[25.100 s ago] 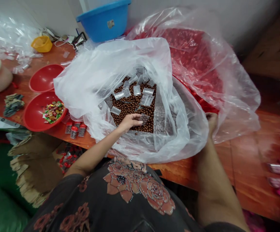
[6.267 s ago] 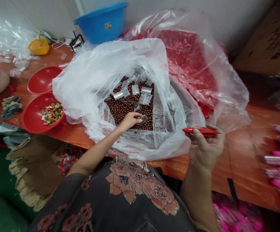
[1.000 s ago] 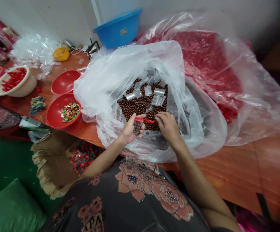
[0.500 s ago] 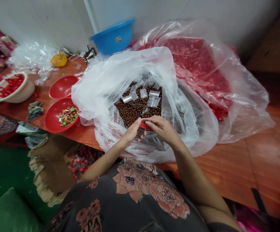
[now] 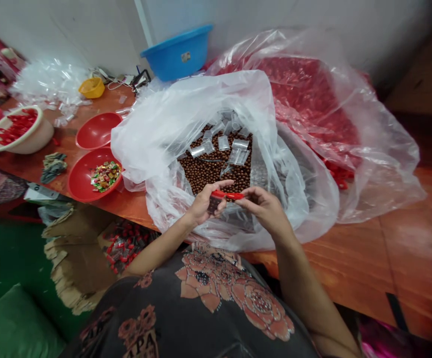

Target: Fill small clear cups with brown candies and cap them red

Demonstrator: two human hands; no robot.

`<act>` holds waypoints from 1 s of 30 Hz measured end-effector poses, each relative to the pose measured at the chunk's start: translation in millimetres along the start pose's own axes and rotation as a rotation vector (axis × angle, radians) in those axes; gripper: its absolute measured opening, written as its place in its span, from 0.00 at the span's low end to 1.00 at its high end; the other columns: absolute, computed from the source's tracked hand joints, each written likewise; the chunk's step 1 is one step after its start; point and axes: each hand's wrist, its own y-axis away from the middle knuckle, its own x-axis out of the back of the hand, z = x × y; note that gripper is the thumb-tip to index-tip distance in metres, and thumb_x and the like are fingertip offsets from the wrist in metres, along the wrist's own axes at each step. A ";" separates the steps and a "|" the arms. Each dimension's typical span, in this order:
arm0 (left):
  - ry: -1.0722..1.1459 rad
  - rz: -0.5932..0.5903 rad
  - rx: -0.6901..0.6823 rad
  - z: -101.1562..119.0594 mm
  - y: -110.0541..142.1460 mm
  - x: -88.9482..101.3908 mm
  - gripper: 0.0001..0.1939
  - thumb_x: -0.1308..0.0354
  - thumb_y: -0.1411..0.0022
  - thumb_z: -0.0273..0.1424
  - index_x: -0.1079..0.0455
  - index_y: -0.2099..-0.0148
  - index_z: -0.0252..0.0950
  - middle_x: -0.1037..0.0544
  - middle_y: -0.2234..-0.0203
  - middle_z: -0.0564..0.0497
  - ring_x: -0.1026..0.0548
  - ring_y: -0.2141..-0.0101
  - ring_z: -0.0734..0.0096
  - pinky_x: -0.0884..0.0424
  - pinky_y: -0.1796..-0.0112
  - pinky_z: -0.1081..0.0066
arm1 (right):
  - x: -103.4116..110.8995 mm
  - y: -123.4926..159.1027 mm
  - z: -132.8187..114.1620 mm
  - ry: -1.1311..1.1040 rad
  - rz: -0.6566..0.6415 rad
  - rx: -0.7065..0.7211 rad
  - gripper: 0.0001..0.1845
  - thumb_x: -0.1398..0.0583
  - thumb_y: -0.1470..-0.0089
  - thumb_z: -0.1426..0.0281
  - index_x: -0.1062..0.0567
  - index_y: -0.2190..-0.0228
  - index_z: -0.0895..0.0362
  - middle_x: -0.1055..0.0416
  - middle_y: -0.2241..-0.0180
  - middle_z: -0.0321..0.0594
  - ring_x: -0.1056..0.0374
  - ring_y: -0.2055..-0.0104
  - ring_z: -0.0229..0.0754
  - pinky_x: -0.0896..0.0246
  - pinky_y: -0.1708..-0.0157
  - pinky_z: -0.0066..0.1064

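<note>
My left hand is closed round a small clear container with dark contents and a red top. A red plastic cap piece sticks out from that top to the right. Its far end is pinched between the thumb and fingers of my right hand. Both hands are over the near side of an opened white plastic bag. Inside the bag lie many small brown balls, with several empty clear containers on top of them.
Behind to the right stands a clear bag of red pieces. A blue basin is at the wall. To the left are a red bowl with wrapped sweets, another red bowl and a white tub. Below the table, a cardboard box holds red-capped containers.
Earlier my left hand held an uncapped container among the balls and my right hand picked up a red cap. The cap is now at the container's top. My right hand has shifted slightly right.
</note>
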 end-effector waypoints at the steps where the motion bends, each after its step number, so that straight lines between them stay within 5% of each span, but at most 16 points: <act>1: -0.009 0.005 0.000 -0.5 0.1 -0.7 0.32 0.56 0.36 0.49 0.38 0.38 0.34 0.35 0.86 0.59 0.44 0.87 0.79 0.49 0.85 0.79 | -3.8 1.8 -0.1 -0.051 0.042 -0.024 0.19 0.34 0.52 0.54 0.24 0.66 0.57 0.29 0.75 0.34 0.36 0.76 0.34 0.38 0.77 0.26; 4: -0.079 0.035 0.040 -5.3 -0.8 -4.1 0.34 0.59 0.35 0.55 0.34 0.42 0.34 0.35 0.86 0.58 0.43 0.88 0.79 0.50 0.85 0.79 | -16.9 6.2 -5.3 -0.057 0.174 0.060 0.13 0.37 0.46 0.58 0.22 0.66 0.55 0.24 0.69 0.38 0.30 0.70 0.37 0.31 0.68 0.32; 8: -0.107 0.094 0.071 -9.5 -3.5 -8.0 0.41 0.66 0.40 0.65 0.29 0.62 0.33 0.36 0.86 0.55 0.40 0.87 0.78 0.48 0.86 0.77 | -25.0 8.7 -12.7 0.261 0.060 0.378 0.15 0.39 0.42 0.59 0.24 0.55 0.50 0.25 0.54 0.41 0.30 0.51 0.45 0.34 0.49 0.44; 12: -0.070 0.091 0.057 -8.3 -5.2 -8.1 0.34 0.59 0.39 0.63 0.36 0.73 0.35 0.37 0.87 0.55 0.42 0.87 0.80 0.50 0.86 0.77 | -23.7 8.5 -11.5 0.597 -0.059 0.562 0.33 0.37 0.45 0.56 0.36 0.42 0.54 0.31 0.48 0.49 0.35 0.47 0.51 0.35 0.49 0.47; 17: 0.027 0.134 0.069 -12.8 -3.0 -5.5 0.27 0.50 0.39 0.54 0.42 0.76 0.37 0.40 0.87 0.57 0.44 0.87 0.81 0.52 0.86 0.78 | -26.7 6.7 -11.9 0.795 -0.091 0.643 0.34 0.40 0.44 0.54 0.37 0.43 0.59 0.32 0.51 0.53 0.36 0.50 0.54 0.36 0.51 0.48; 25: 0.058 0.282 0.006 -26.0 20.5 -2.3 0.22 0.51 0.37 0.50 0.37 0.69 0.35 0.39 0.84 0.57 0.40 0.83 0.79 0.44 0.81 0.78 | -47.5 8.1 -5.8 0.837 -0.089 0.862 0.38 0.41 0.45 0.50 0.37 0.42 0.62 0.29 0.56 0.54 0.33 0.55 0.53 0.35 0.56 0.44; 28: -0.196 0.371 -0.213 -16.5 47.7 12.3 0.21 0.52 0.34 0.48 0.32 0.57 0.35 0.35 0.78 0.55 0.38 0.79 0.79 0.40 0.78 0.77 | -56.0 12.6 -5.6 0.851 -0.147 0.814 0.44 0.40 0.44 0.52 0.46 0.35 0.60 0.33 0.47 0.57 0.35 0.47 0.55 0.35 0.52 0.46; 30: -0.401 0.609 -0.398 -5.4 73.6 35.8 0.23 0.55 0.31 0.49 0.33 0.52 0.36 0.33 0.74 0.54 0.37 0.78 0.78 0.38 0.76 0.75 | -50.7 14.9 -6.8 0.833 -0.156 0.773 0.48 0.39 0.44 0.55 0.54 0.33 0.60 0.39 0.41 0.59 0.39 0.40 0.56 0.35 0.48 0.48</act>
